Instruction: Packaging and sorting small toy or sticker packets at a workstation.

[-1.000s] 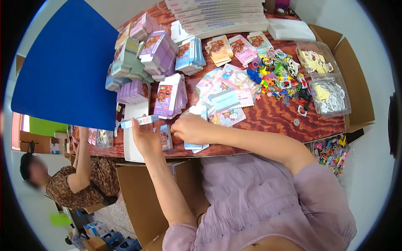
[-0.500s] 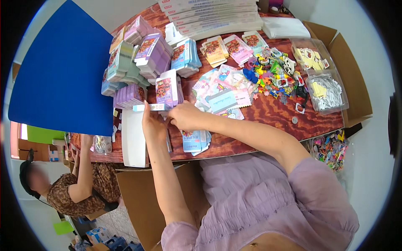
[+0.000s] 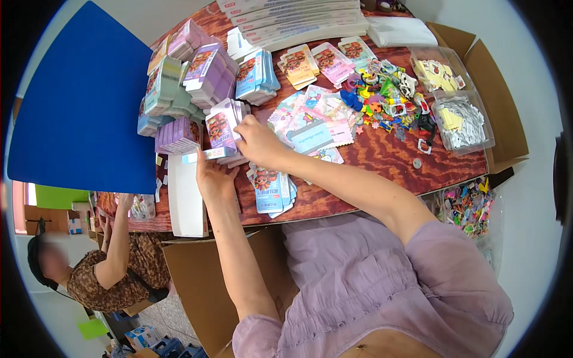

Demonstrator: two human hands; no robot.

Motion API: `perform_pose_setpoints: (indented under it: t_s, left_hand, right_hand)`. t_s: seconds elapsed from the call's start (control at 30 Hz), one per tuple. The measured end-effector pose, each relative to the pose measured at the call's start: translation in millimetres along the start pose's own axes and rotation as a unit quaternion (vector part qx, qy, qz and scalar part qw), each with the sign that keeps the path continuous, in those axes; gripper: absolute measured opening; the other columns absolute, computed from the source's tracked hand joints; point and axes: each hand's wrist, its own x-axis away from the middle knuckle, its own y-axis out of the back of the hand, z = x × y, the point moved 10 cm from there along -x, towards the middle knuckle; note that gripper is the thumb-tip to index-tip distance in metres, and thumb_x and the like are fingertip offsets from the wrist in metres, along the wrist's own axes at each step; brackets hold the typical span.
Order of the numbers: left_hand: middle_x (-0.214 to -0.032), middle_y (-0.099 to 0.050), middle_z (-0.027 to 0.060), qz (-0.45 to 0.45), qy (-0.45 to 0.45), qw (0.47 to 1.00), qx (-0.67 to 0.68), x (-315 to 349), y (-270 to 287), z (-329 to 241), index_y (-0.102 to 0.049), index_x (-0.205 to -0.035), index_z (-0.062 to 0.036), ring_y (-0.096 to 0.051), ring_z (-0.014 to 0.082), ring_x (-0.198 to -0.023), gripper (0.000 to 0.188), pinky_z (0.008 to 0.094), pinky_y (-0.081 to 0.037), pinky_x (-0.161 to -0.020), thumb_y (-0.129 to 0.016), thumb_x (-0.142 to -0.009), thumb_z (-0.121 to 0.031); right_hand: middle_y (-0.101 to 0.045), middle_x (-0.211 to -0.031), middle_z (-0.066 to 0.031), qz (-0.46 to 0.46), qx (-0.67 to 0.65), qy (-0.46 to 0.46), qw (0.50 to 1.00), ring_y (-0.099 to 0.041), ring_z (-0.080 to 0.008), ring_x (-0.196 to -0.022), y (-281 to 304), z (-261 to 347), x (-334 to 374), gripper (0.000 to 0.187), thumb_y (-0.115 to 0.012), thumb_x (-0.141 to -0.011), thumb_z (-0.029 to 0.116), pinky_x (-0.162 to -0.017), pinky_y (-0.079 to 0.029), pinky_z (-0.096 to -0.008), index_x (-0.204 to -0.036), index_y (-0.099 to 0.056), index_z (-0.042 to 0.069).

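My left hand [image 3: 213, 178] grips a slim light-blue box [image 3: 208, 156] above the end of a long white open carton [image 3: 186, 200]. Just behind that box, a purple flat carton [image 3: 221, 128] with a printed picture leans on a small stack of the same kind. The fingers of my right hand [image 3: 259, 141] are closed at its right edge, with the fingertips partly hidden. Nearer me lies a fanned pile of blue flat cartons [image 3: 270, 190]. To the right of my right hand, colourful printed cards [image 3: 310, 134] are spread out.
Stacks of purple and green cartons [image 3: 209, 71] rise at the back left beside a large blue panel [image 3: 80, 107]. Loose small coloured trinkets [image 3: 382, 101] lie on the right, next to clear trays [image 3: 462, 125]. At the lower left sits another person [image 3: 113, 271].
My right hand has moved up and slightly left, from beside the light-blue box to the purple carton, which now tilts. My left hand stays at the light-blue box.
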Motion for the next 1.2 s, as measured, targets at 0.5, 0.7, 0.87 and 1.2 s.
perform_pose_setpoints:
  t_s: [0.5,0.7,0.87,1.2]
  left_hand:
    - [-0.109,-0.059,0.0089,0.017,-0.218,0.936,-0.275,61.3,-42.8,-27.9,-0.048,-0.125,0.0017,-0.060,0.0163,-0.099,0.045,0.0323,-0.049,-0.085,-0.068,-0.089,-0.016]
    - [-0.120,-0.052,0.0088,0.099,-0.229,0.890,-0.382,142.3,-79.1,24.7,-0.041,-0.137,-0.0012,-0.055,0.0176,-0.106,0.077,0.0331,-0.052,-0.083,-0.081,-0.071,-0.006]
    - [-0.118,-0.054,0.0128,0.132,-0.183,0.833,-0.505,154.2,-93.8,64.6,-0.046,-0.136,0.0000,-0.056,0.0211,-0.099,0.077,0.0332,-0.050,-0.081,-0.083,-0.069,-0.011]
    - [-0.121,-0.056,0.0203,0.145,-0.143,0.797,-0.569,140.4,-77.3,96.7,-0.047,-0.133,0.0040,-0.057,0.0323,-0.110,0.077,0.0403,-0.045,-0.096,-0.085,-0.069,-0.019]
  right_hand:
    - [-0.063,-0.089,-0.0114,-0.030,-0.065,0.054,0.996,-0.063,-0.0246,-0.080,81.1,-2.9,30.6,0.018,-0.062,-0.084,0.011,-0.073,-0.050,-0.0340,-0.098,-0.067,0.001]
    - [-0.068,-0.089,-0.0078,-0.013,-0.105,-0.080,0.991,-0.063,-0.0115,-0.080,146.4,-53.6,100.5,0.014,-0.061,-0.088,0.006,-0.071,-0.049,-0.0253,-0.098,-0.068,-0.001]
    - [-0.069,-0.089,-0.0101,-0.111,0.113,-0.087,0.984,-0.065,-0.0251,-0.085,189.4,-84.2,113.2,0.015,-0.064,-0.085,0.010,-0.079,-0.051,-0.0355,-0.096,-0.069,0.002]
    - [-0.056,-0.108,-0.0105,-0.037,0.204,0.026,0.978,-0.048,-0.0313,-0.114,157.7,-62.1,74.6,0.035,-0.079,-0.064,0.013,-0.093,-0.040,-0.0412,-0.092,-0.059,0.006]
